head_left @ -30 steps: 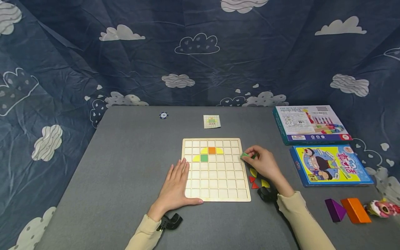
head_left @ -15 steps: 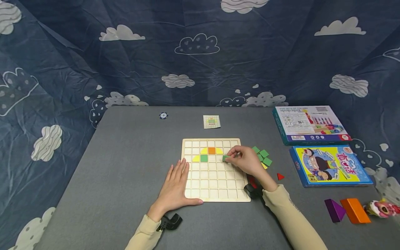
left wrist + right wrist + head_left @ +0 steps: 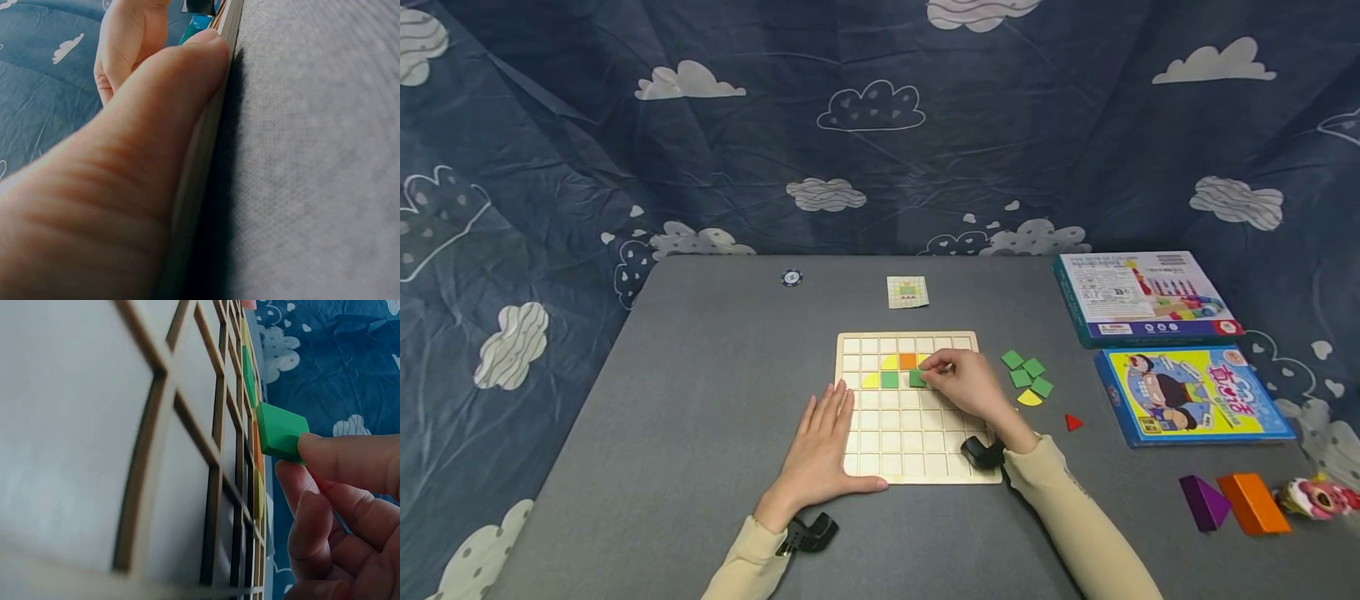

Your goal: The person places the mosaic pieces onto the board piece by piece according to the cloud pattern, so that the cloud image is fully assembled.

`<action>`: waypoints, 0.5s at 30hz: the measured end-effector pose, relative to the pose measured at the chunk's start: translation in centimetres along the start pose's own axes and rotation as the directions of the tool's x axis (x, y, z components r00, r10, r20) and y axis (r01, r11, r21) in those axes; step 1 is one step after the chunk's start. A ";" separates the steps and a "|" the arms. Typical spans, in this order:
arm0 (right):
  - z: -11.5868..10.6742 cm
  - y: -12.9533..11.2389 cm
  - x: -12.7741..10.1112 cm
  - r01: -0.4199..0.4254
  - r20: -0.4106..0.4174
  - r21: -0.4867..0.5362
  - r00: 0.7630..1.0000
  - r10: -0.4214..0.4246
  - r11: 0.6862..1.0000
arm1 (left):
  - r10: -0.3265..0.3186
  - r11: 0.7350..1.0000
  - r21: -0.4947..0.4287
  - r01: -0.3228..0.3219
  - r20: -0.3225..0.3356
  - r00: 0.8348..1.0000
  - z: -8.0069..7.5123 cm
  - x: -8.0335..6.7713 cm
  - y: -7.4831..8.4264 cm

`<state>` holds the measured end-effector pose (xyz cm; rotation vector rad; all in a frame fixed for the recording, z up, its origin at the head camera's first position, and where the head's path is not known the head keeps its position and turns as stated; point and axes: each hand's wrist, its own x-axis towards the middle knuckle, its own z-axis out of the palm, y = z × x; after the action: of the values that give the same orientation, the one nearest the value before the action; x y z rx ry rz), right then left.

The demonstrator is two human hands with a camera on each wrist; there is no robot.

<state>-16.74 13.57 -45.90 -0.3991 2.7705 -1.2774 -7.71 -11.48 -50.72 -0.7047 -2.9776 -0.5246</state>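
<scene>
Leftward since the earlier frame, the right hand (image 3: 967, 387) now pinches a green square tile (image 3: 917, 378) over the wooden grid board (image 3: 917, 454), just right of the placed green tile (image 3: 890, 380). Left hand (image 3: 820, 446) lies flat, fingers straight, on the board's left edge. Loose green tiles (image 3: 1027, 373) lie right of the board on the bench (image 3: 715, 375); beyond it, a pattern card (image 3: 907, 292).

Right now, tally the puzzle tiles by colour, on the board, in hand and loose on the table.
Green: 6, one set in the board, one pinched by the right hand, four loose
Yellow: 4, three in the board, one loose
Orange: 1, in the board
Red: 1, loose triangle
Total: 12
</scene>
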 end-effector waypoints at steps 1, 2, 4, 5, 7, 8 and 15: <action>0.1 -0.1 0.1 -0.001 0.003 -0.001 1.000 0.001 1.000 | -0.001 1.000 -0.001 0.001 0.001 1.000 0.0 0.0 0.0; 0.2 -0.2 0.1 -0.003 0.007 -0.004 1.000 0.003 1.000 | 0.000 1.000 -0.002 0.000 0.002 1.000 0.0 0.0 0.0; 0.3 -0.3 0.2 -0.009 0.010 -0.009 1.000 0.009 1.000 | 0.001 1.000 -0.004 -0.001 0.001 1.000 0.0 -0.1 0.0; 0.4 -0.4 0.2 -0.010 0.012 -0.012 1.000 0.010 1.000 | 0.002 1.000 -0.005 -0.002 0.000 1.000 0.0 -0.1 0.1; 0.6 -0.5 0.2 -0.018 0.012 -0.019 1.000 0.018 1.000 | 0.004 1.000 -0.006 -0.004 -0.002 1.000 0.0 -0.1 0.1; 0.6 -0.5 0.3 -0.022 0.012 -0.023 1.000 0.022 1.000 | 0.005 1.000 -0.007 -0.005 -0.003 1.000 0.0 -0.1 0.1; 0.8 -0.6 0.4 -0.031 0.013 -0.040 0.999 0.032 0.999 | 0.009 1.000 0.002 -0.009 -0.006 1.000 0.0 -0.1 0.0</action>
<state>-16.88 12.44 -45.93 -0.3636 2.7838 -1.2098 -7.65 -11.50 -50.73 -0.7155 -2.9675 -0.5227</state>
